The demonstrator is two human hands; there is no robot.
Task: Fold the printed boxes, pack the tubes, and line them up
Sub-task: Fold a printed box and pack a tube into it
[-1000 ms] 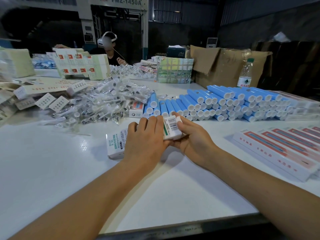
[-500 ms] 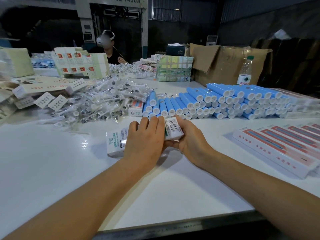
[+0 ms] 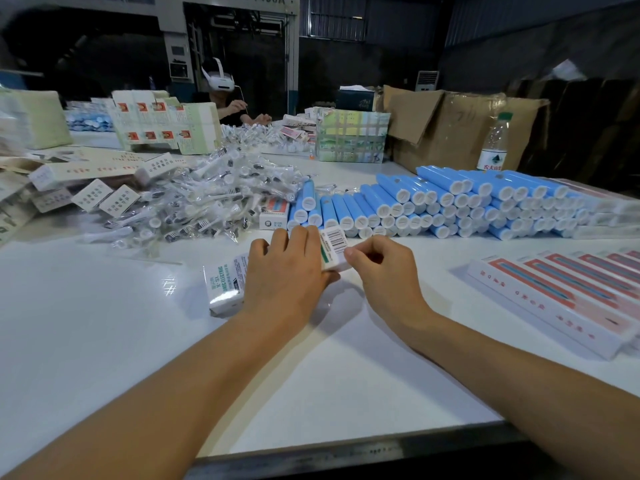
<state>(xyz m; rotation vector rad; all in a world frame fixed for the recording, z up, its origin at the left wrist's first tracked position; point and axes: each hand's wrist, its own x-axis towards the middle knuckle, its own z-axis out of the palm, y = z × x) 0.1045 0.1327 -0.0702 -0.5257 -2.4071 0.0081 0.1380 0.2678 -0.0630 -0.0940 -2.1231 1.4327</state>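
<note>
Hands meet over one printed box (image 3: 225, 285) near the middle of the white table (image 3: 104, 341). The head view is the only view. The box lies on the table surface, with its long side running from lower left to upper right. Its left end with green letters sticks out from under the left hand (image 3: 284, 275), and its right end with a barcode flap shows between both hands.

The left hand lies on top of the box, palm down, and its fingers curl over the far edge, so it grasps the box. The right hand (image 3: 384, 271) is at the barcode end. Its fingers are bent and the fingertips (image 3: 349, 252) touch the flap of the box; they seem to pinch this flap, but the thumb is hidden.

Behind the hands, a big stack of blue tubes (image 3: 450, 202) with white caps lies in rows, the caps facing the camera. Left of the tubes there is a heap of brush heads in clear bags (image 3: 194, 202), and a small closed box (image 3: 273, 214) stands between the heap and the tubes. At the right edge, a row of flat white boxes with red print (image 3: 571, 299) lies side by side. At the far left, more flat printed cartons (image 3: 90, 174) are piled.

Farther back stand a water bottle (image 3: 493, 147), a brown cardboard carton (image 3: 450, 129), and a second person (image 3: 228, 105) with a white headset sits at the table.
</note>
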